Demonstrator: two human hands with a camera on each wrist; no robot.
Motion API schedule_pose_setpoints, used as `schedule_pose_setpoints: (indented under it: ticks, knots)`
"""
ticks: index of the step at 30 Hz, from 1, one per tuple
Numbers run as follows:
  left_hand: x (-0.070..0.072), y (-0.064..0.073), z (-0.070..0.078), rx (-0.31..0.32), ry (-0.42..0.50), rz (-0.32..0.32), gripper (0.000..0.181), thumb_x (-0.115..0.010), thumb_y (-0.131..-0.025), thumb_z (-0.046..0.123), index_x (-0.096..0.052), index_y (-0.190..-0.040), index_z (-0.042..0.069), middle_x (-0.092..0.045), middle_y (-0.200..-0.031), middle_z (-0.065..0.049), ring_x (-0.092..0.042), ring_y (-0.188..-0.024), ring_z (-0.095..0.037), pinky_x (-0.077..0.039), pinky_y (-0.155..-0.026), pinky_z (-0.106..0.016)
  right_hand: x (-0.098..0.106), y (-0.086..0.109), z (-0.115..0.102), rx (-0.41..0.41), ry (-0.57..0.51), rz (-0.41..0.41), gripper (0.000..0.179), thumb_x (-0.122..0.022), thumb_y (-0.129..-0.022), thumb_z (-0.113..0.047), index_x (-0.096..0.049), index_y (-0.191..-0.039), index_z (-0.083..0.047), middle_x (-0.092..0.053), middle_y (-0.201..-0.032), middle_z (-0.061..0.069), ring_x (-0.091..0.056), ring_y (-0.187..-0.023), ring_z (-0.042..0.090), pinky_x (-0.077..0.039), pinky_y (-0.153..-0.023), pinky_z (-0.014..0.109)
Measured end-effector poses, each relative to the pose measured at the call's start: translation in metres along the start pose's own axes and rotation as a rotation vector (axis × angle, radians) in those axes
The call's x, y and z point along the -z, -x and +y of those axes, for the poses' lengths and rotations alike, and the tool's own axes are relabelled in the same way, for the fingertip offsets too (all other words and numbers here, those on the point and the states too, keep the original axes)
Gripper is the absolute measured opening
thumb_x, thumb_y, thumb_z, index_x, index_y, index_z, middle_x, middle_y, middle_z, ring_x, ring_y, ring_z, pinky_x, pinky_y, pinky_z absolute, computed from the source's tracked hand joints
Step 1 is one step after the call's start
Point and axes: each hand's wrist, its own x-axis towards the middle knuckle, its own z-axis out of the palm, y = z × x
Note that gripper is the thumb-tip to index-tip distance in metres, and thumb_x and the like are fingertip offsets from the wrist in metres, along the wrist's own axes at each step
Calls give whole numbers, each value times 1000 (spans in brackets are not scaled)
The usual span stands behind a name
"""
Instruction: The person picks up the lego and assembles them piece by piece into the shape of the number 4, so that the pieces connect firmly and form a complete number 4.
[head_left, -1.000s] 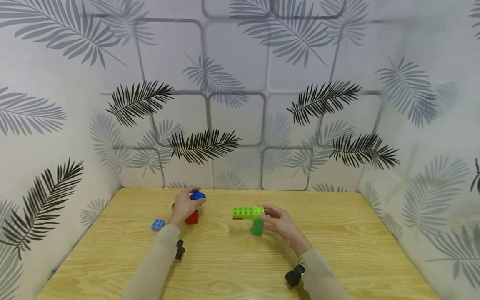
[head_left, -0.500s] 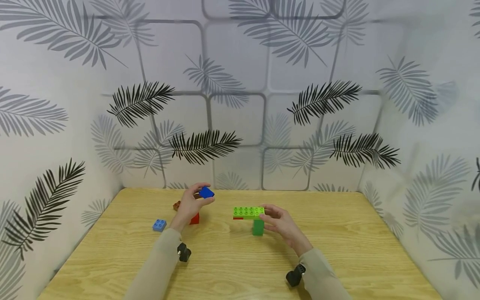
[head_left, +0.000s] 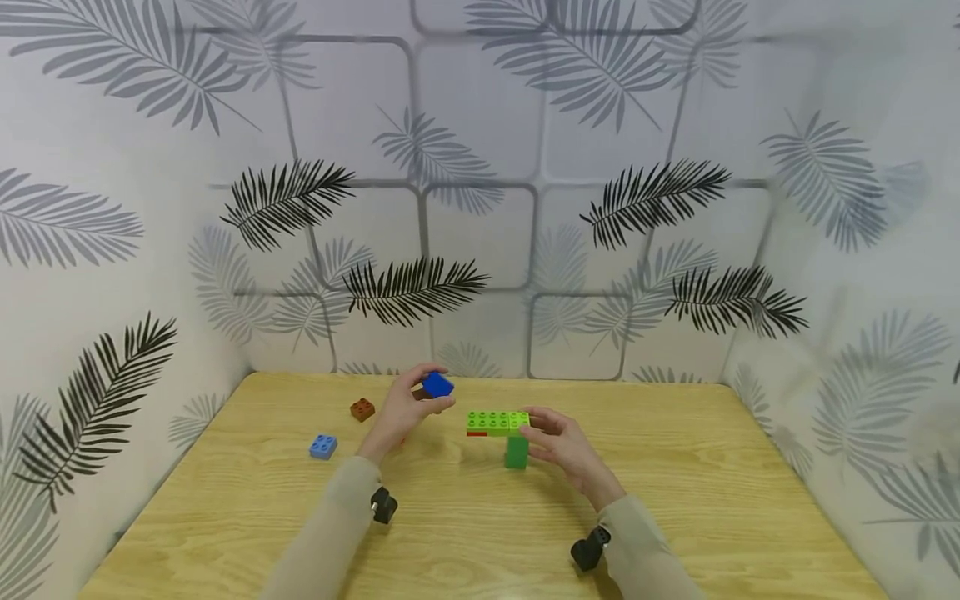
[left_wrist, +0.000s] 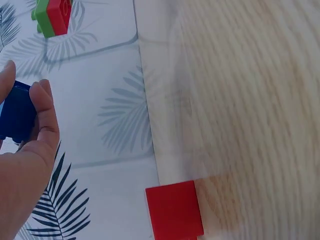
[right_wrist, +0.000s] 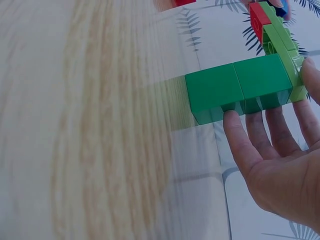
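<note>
Gray and black leaves cover the pale wall behind a yellow wood tabletop. The person's left hand pinches a blue block, up off the tabletop. Its thumb and fingers are only as far apart as the block is wide. That block is at about 10 o'clock from a green tower, which stands on the tabletop, one dark green block on top of another. On top lies a light green bar that sticks out toward 9 o'clock, with a red piece under its far end. The right hand is at 3 o'clock from the tower. Its fingers bend a little and hold the tower and the near end of the bar. Over toward 9 o'clock sits a brown block, and a light blue block is at 8 o'clock from it. A red block is on the tabletop too; from the head view, the left arm hides nearly all of it.
</note>
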Motion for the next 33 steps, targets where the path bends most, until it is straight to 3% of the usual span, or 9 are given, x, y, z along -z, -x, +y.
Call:
schedule_pose_setpoints:
  ticks: [10, 18, 24, 29, 33]
  knots:
    - [-17, 2, 5, -31, 28, -86, 52, -64, -96, 16, -49, -145, 23, -49, -143, -18, -57, -124, -35, -50, -99, -48, 1, -1, -1, 0, 7, -17, 57, -69, -93, -30, -50, -143, -8, -52, -140, 17, -60, -116, 20, -50, -100, 46]
    - [-33, -1, 18, -69, -22, -59, 52, -68, -93, 14, -49, -141, 17, -56, -135, -20, -59, -121, -34, -52, -97, -47, 1, -4, 0, -6, 5, 17, 55, -70, -92, -29, -53, -141, -9, -55, -138, 14, -62, -113, 18, -50, -99, 47]
    - [-49, 1, 24, -102, -57, -127, 56, -64, -94, 6, -47, -146, 20, -48, -145, -18, -56, -124, -37, -53, -96, -45, 2, -4, 2, -5, 6, 19, 56, -70, -92, -29, -52, -141, -8, -56, -137, 15, -62, -113, 19, -51, -99, 46]
    - [-61, 2, 25, -150, -133, -183, 58, -63, -95, 7, -46, -148, 24, -52, -141, -15, -60, -121, -32, -53, -96, -42, 1, -3, 3, 2, 14, 2, 57, -69, -93, -30, -51, -142, -8, -55, -138, 15, -61, -115, 20, -50, -99, 46]
    - [-69, 1, 27, -174, -146, -177, 55, -64, -95, 8, -49, -145, 22, -56, -138, -14, -63, -116, -30, -53, -95, -42, 2, -3, 2, 7, 9, 11, 57, -69, -93, -30, -51, -142, -9, -54, -139, 16, -61, -116, 21, -50, -100, 48]
